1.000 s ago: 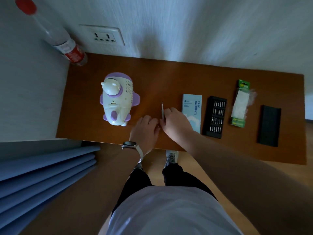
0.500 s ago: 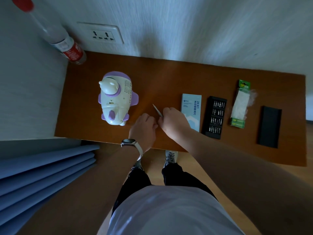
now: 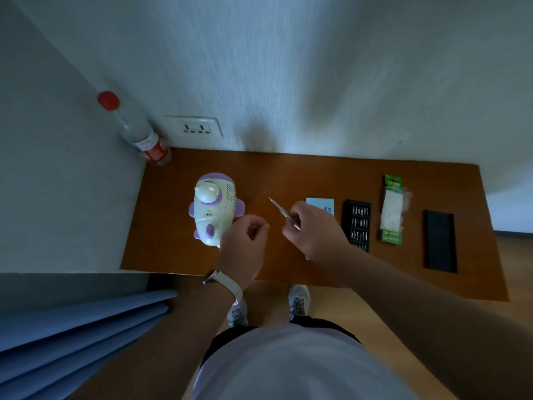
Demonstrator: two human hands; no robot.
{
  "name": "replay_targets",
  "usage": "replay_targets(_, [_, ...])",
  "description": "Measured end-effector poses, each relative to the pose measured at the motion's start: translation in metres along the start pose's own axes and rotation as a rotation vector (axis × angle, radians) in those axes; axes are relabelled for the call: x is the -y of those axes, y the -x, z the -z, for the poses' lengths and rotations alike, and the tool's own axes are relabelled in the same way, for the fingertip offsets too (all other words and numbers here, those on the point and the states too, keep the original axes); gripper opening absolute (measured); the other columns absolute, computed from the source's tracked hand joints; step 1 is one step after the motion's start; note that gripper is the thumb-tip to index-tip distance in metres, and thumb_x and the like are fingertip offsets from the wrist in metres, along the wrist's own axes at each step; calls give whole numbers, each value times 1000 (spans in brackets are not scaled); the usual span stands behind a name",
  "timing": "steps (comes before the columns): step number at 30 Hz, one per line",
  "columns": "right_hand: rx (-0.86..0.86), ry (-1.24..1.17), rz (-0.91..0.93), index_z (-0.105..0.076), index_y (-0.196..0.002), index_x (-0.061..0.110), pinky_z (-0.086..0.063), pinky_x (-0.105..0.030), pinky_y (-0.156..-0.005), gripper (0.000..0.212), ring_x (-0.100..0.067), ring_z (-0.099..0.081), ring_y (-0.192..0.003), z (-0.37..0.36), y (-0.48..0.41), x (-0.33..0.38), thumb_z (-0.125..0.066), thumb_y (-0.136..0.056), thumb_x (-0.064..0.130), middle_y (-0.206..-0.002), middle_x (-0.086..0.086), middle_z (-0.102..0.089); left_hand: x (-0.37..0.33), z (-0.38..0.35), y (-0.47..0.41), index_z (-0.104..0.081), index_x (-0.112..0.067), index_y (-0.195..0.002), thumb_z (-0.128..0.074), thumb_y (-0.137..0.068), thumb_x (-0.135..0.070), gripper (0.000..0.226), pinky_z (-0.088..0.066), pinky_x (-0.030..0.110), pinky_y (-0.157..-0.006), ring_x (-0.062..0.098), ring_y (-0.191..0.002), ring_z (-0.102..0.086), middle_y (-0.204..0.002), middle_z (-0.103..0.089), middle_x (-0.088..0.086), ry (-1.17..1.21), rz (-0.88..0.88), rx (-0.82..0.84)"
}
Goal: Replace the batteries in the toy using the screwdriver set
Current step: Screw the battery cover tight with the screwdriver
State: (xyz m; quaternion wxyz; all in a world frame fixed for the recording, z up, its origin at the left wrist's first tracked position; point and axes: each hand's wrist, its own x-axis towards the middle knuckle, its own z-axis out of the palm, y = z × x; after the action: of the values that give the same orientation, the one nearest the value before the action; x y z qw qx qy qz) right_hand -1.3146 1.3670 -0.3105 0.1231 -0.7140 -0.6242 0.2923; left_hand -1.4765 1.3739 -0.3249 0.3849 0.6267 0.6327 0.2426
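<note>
The fingers of our right hand (image 3: 314, 229) grip the screwdriver (image 3: 281, 210), tip pointing far-left over the table (image 3: 288, 174). The toy (image 3: 215, 209) stands left of the tip, apart. Our left hand (image 3: 245, 243) is curled; whether it holds anything, we cannot tell. The blue box (image 3: 320, 203) reads "24".

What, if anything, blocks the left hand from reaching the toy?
Probably nothing, so likely yes: the left hand hovers right beside the toy, with no object between them.
</note>
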Motion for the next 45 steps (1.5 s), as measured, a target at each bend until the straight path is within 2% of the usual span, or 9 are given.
replay_targets(8, [-123,-23,109,-53,-92,23,-44,-23,-57,10,-8,-52,-67,63,21,36,-56,-94,33,-77,9,-53,-55,54,-10,-72,-25,-96,-68,-92,-16,10,-56,18,-73,9,-87,-70,-87,-74,-7,377,110,-40])
replay_targets(14, [-246,-113,272,-49,-83,29,-33,-18,-50,16,-6,-47,-58,85,37,61,-63,-89,25,-66,13,-48,-91,94,-3,-73,-25,-95,-61,-96,-8,22,-50,18,-54,18,-82,-73,-86,-76,-4,630,50,28])
replay_targets(17, [-306,-161,330,-52,-83,28,-34,-17,-49,16,-7,-49,-57,88,44,71,-66,-88,23,-66,14,-49,-100,110,1,-74,-21,-100,-59,-96,-6,21,-54,29,-60,19,-87,-73,-87,-76,-5,723,37,37])
replay_targets(21, [-361,-161,396,-54,-85,29,-41,-20,-49,11,-12,-53,-66,92,52,84,-64,-87,26,-66,13,-50,-101,125,3,-77,-20,-92,-63,-94,-3,23,-52,42,-64,51,-93,-67,-87,-74,7,847,23,41])
replay_targets(24, [-390,-192,446,-53,-85,31,-44,-22,-51,7,-10,-53,-65,94,58,92,-55,-86,37,-67,15,-50,-103,134,5,-76,-25,-85,-67,-91,-4,23,-51,62,-65,63,-92,-61,-91,-71,13,868,2,46])
replay_targets(27, [-412,-191,495,-52,-85,32,-43,-22,-52,7,-9,-51,-64,95,61,98,-52,-86,40,-68,16,-50,-104,143,10,-75,-25,-84,-77,-77,-22,8,-45,80,-61,65,-88,-60,-91,-70,16,878,-7,81])
replay_targets(29, [-418,-198,521,-53,-85,31,-42,-21,-50,6,-10,-51,-62,95,63,100,-54,-86,37,-68,17,-49,-104,148,12,-74,-23,-86,-79,-68,-32,20,-38,85,-54,66,-84,-60,-91,-69,16,874,-2,103])
replay_targets(41, [-485,-122,569,-59,-86,21,-41,-21,-51,10,-10,-48,-61,101,69,101,-57,-85,31,-70,12,-53,-108,153,12,-76,-21,-84,-80,-67,-29,19,-44,80,-70,64,-92,-61,-85,-70,14,891,-24,191])
replay_targets(45, [-489,-67,603,-62,-87,17,-40,-17,-54,12,-7,-46,-63,104,70,99,-57,-87,28,-75,13,-53,-108,158,10,-75,-18,-83,-82,-64,-30,23,-41,82,-60,66,-87,-61,-91,-69,25,849,-30,219])
